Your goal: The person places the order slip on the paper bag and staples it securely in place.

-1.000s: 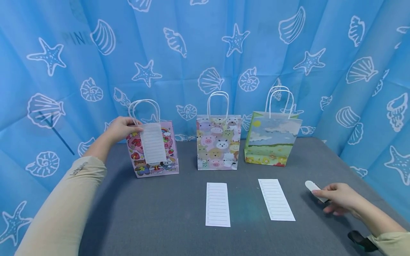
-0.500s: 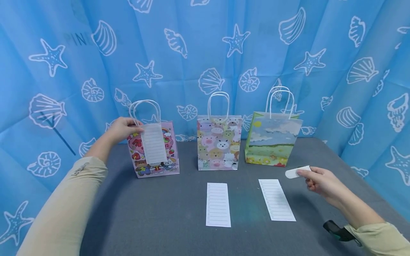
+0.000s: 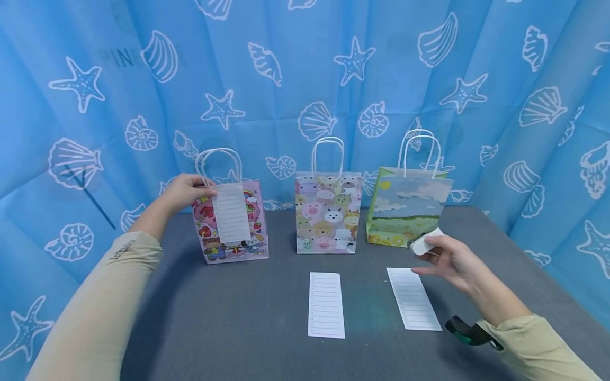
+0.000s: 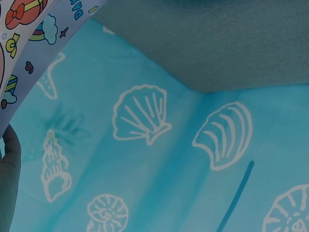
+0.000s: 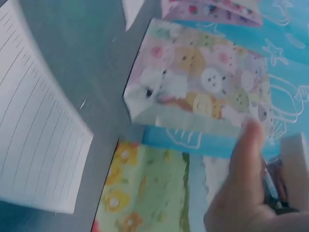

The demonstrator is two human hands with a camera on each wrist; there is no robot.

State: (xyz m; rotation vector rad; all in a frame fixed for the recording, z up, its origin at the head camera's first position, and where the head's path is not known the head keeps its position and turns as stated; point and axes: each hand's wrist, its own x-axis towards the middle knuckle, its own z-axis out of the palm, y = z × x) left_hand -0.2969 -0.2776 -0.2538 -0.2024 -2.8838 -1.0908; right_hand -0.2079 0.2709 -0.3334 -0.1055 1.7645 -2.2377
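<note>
At the left, my left hand pinches a lined paper slip against the upper edge of a pink cartoon paper bag. The bag stands upright on its base, and the slip hangs over its front. In the left wrist view, part of the same pink bag shows in the corner. My right hand grips a small white stapler with a dark underside, in front of the landscape-print bag. In the right wrist view, the white stapler is blurred beside the thumb.
An animal-print paper bag stands in the middle. Two more lined slips lie flat on the grey table: a middle slip and a right slip. A blue shell-print curtain hangs behind.
My right hand has lifted the stapler from the table's right side and carried it leftward, to just in front of the landscape bag. My left hand keeps its pinch on the slip and bag.
</note>
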